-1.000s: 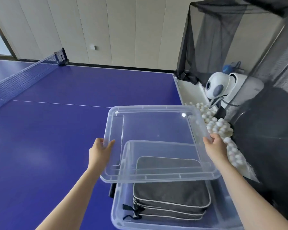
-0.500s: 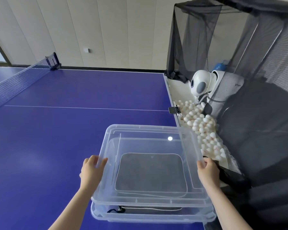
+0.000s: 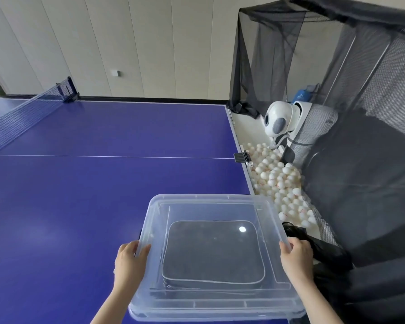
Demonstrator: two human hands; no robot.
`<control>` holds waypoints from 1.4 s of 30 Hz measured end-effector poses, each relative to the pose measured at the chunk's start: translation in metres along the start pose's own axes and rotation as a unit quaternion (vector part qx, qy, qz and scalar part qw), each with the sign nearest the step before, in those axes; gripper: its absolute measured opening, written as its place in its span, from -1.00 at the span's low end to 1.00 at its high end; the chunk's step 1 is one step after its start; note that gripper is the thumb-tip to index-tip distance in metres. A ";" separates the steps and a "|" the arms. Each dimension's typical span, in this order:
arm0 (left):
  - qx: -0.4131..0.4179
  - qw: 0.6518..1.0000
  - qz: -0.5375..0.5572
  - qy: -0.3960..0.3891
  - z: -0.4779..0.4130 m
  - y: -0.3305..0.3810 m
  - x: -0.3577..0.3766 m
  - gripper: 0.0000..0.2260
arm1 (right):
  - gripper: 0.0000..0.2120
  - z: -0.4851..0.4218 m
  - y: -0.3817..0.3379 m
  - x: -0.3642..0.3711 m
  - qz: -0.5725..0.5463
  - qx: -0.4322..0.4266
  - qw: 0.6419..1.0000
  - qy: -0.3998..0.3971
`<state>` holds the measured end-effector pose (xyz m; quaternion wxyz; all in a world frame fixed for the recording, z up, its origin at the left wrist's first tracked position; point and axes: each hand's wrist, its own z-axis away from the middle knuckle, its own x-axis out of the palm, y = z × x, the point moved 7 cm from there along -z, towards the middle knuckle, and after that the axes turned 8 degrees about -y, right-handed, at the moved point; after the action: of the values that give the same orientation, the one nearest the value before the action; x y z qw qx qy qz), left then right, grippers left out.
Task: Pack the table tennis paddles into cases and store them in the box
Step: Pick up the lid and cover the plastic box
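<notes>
Both forearms stretched forward, left hand (image 3: 130, 260) and right hand (image 3: 295, 258) level, well apart, each gripping a lid (image 3: 211, 198) edge

Indoor table tennis training room. A blue table (image 3: 103, 183) with a white centre line fills the view, its net (image 3: 21, 118) at 10 o'clock. Ball-feeding machine (image 3: 281, 120) under black catch netting (image 3: 337, 66) at 2 o'clock; white balls (image 3: 276, 181) pooled at 3 o'clock; panelled wall (image 3: 150, 43) at 12 o'clock.

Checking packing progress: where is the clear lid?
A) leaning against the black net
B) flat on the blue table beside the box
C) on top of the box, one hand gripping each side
C: the lid covers the box, the left hand and right hand gripping its side edges.
</notes>
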<state>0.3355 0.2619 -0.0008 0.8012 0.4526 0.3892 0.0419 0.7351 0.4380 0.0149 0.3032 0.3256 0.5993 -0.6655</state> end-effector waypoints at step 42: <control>-0.094 0.984 0.124 -0.085 -0.002 -0.015 0.006 -0.58 | -0.42 0.006 0.046 0.013 -0.275 0.148 0.937 -0.154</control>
<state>0.3342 0.2569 -0.0166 0.8590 0.4219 0.2546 0.1390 0.7632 0.4274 -0.0232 0.1459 0.0825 0.5064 -0.8459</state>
